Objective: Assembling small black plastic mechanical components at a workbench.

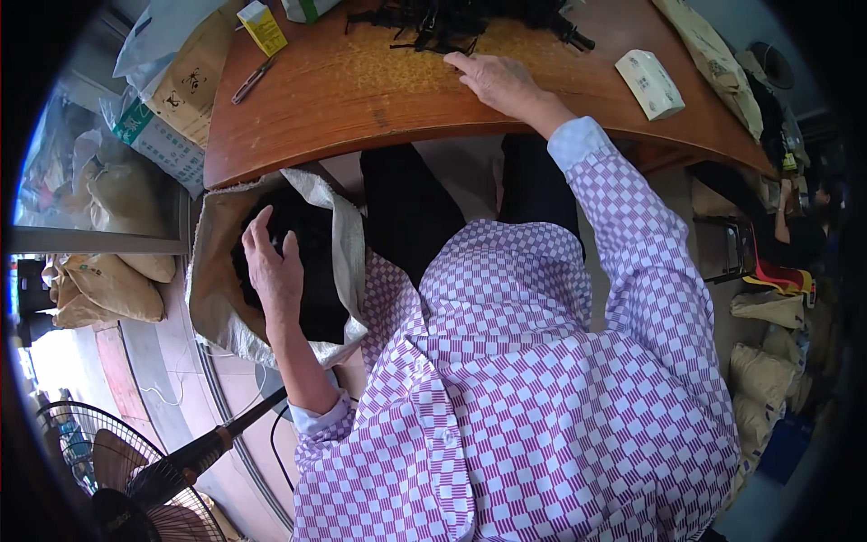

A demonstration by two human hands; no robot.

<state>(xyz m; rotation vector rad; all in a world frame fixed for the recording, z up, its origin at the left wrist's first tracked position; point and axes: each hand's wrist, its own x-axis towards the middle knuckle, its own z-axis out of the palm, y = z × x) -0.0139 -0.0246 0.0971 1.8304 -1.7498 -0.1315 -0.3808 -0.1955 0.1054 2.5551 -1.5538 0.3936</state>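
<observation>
My left hand (274, 271) is over the mouth of a white woven sack (346, 239) at the table's near left side. Its fingers are apart and nothing shows in them. Dark black material (318, 294) fills the sack's opening; its kind is hard to make out. On the wooden table, my right hand (499, 86) has its fingers curled, the tips at the near edge of a tangled pile of black strips (442, 23). What those fingertips pinch, if anything, is too small to see.
A small folding knife or cutter (254, 79) and a yellow carton (263, 29) lie at the wooden table's (307, 108) left. A white tissue pack (649, 84) is on the right. Paper bags (185, 86) stand beyond the left edge. A black fan (135, 488) stands lower left.
</observation>
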